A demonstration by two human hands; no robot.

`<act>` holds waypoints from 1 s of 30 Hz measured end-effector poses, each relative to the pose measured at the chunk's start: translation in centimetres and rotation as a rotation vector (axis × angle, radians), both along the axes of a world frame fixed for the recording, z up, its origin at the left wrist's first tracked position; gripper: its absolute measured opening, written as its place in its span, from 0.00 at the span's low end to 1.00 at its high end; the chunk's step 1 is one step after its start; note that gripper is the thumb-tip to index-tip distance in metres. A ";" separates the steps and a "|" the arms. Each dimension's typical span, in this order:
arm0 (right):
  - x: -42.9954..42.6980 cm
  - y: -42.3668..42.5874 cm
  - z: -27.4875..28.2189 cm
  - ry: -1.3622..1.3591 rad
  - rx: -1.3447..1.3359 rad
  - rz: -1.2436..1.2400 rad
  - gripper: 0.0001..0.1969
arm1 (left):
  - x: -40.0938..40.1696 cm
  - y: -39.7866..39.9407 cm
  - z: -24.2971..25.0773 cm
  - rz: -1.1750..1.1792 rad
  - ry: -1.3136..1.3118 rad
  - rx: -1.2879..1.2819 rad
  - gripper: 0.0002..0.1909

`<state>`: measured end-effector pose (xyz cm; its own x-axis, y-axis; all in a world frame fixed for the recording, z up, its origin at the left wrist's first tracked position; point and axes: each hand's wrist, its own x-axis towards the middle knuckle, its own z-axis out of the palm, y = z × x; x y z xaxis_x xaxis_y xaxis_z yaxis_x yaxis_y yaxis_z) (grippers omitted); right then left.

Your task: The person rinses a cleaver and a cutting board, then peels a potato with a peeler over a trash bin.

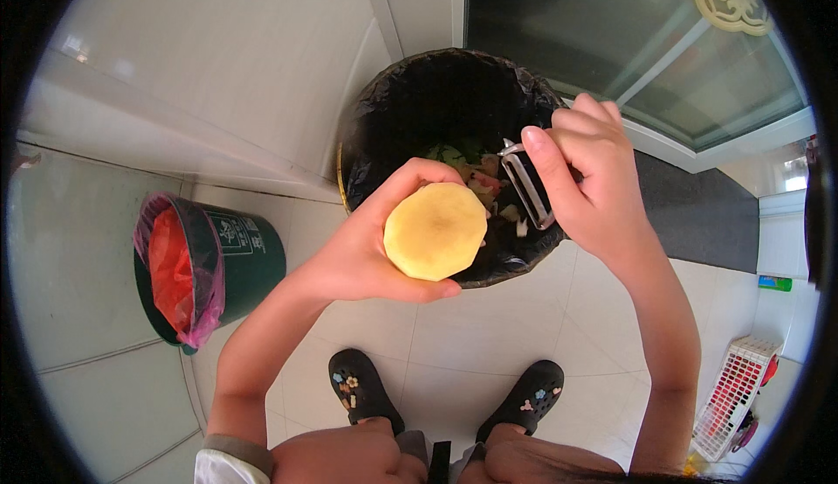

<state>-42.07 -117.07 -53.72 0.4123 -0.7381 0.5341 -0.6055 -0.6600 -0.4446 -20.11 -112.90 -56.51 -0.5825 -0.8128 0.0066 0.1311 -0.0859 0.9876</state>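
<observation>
A pale yellow peeled potato (435, 232) rests in my left hand (373, 248), fingers and thumb wrapped round its sides. Flat facets run along its rim, and a brownish patch marks its upper face. My right hand (589, 176) grips a metal Y-shaped peeler (528, 186), thumb on top near the blade end. The peeler is apart from the potato, to its upper right. Below both hands stands a round bin lined with a black plastic bag (452, 91). Peelings and food scraps (481, 176) lie inside it.
At left, a dark green bucket (252, 242) holds red and pink plastic bags. A white plastic basket (733, 392) stands at right. Behind the bin are a pale panel (216, 58) and a glass door (589, 32). My black clogs (363, 386) are on the tiled floor (478, 327).
</observation>
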 end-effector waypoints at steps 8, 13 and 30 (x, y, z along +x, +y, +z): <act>1.3 0.5 1.3 0.049 -0.135 0.111 0.13 | -1.0 0.4 1.4 0.073 -0.243 -0.116 0.32; 3.4 1.6 1.3 0.073 -0.156 0.205 0.12 | -2.0 0.7 2.8 0.091 -0.387 0.132 0.24; 2.9 1.6 0.0 0.070 -0.213 0.196 0.12 | -2.7 1.9 2.7 0.204 -0.485 -0.078 0.26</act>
<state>-39.17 -115.45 -53.67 0.5771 -0.5149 0.6339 -0.4817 -0.8414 -0.2450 -22.85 -110.95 -53.85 -0.3638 -0.9177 -0.1595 -0.3359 -0.0305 0.9414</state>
